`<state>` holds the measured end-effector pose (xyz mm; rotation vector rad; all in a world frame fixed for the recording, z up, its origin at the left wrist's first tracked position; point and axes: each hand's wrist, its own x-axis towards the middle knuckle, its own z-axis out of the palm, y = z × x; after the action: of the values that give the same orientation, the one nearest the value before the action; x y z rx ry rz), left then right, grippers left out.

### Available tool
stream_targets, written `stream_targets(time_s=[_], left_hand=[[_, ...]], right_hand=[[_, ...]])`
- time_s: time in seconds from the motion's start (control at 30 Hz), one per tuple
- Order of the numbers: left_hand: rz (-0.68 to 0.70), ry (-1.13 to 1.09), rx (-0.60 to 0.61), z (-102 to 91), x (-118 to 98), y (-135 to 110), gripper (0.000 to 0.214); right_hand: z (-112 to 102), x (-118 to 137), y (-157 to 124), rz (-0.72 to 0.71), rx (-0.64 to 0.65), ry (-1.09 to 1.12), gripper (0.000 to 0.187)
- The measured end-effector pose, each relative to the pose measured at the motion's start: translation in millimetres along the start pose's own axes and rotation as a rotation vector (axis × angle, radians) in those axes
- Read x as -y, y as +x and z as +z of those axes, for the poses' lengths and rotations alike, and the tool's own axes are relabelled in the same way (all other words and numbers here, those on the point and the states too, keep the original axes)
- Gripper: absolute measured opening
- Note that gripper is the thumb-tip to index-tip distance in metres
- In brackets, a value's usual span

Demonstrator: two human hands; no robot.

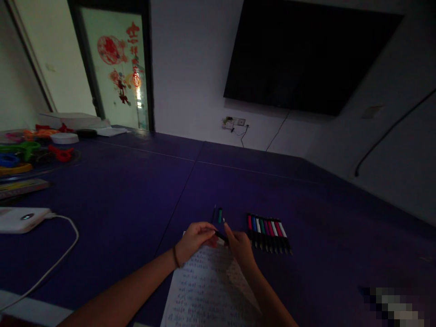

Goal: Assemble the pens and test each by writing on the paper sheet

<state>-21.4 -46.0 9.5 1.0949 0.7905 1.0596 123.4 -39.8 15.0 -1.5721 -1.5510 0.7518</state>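
Note:
Both hands meet over a handwritten sheet of paper [204, 290]. A short black pen part [221, 235] lies slantwise between them. My left hand [195, 238] is closed, pinching its left end between thumb and fingers. The other end is gripped by my right hand [241, 247], also closed, whose fingers hide part of it. Just beyond the hands lie a green pen barrel [220, 215] and a thin dark refill [214, 213]. A tiny white piece [224, 220] shows by my right thumb. Several pens [269, 234] with coloured barrels lie in a row to the right.
On the left of the purple table [136, 190] are a white power bank [23, 221] with a cable [73, 227], a long flat box [23, 187] and a heap of colourful plastic items [30, 152]. A dark screen [306, 54] hangs on the wall.

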Motion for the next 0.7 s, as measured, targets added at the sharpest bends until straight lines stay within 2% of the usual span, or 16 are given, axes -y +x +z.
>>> stream_targets(time_s=[0.13, 0.2, 0.33, 0.43, 0.53, 0.7], left_hand=[[0.14, 0.133, -0.053, 2.4, -4, -2, 0.023], [0.178, 0.251, -0.079, 2.1, -4, -4, 0.021], [0.225, 0.656, -0.07, 1.8, -2, -9, 0.018], [0.313, 0.902, -0.015, 2.4, -3, -12, 0.017], [0.395, 1.018, 0.055, 2.8, -3, -14, 0.018], [0.452, 1.026, 0.03, 3.8, 1, -14, 0.022]], right_hand=[[-2, 5, -1, 0.298, 0.06, 0.158, 0.054], [-2, 4, -1, 0.345, 0.047, 0.225, 0.051], [-2, -3, 2, 0.263, -0.072, 0.255, 0.047], [-2, -7, 2, 0.223, -0.093, 0.28, 0.046], [1, -9, 1, 0.21, -0.04, 0.227, 0.047], [8, -12, -2, 0.152, 0.016, 0.098, 0.049]])
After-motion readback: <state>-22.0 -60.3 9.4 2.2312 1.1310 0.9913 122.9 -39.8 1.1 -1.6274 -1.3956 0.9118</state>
